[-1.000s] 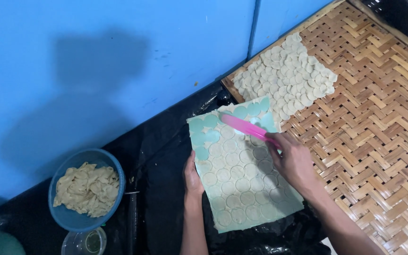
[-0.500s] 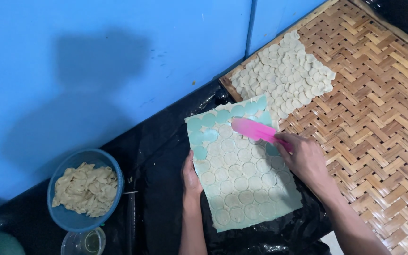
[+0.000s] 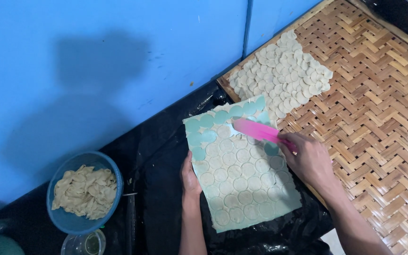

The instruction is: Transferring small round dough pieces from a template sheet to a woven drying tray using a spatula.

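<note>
Head view: right hand (image 3: pixel 310 160) clenched around pink scraper (image 3: pixel 256 131); left hand (image 3: pixel 190 177) flat against green sheet (image 3: pixel 242 174)

We see a small home food workshop: dough discs (image 3: pixel 284 78) drying on a woven bamboo tray (image 3: pixel 378 123), scraps in a blue bowl (image 3: pixel 67 219), black plastic sheeting (image 3: pixel 161 189).

The right hand (image 3: pixel 310 160) grips a pink scraper (image 3: pixel 257 131) over the green dough sheet (image 3: pixel 242 179). The left hand (image 3: pixel 190 175) steadies its nine o'clock edge.
</note>
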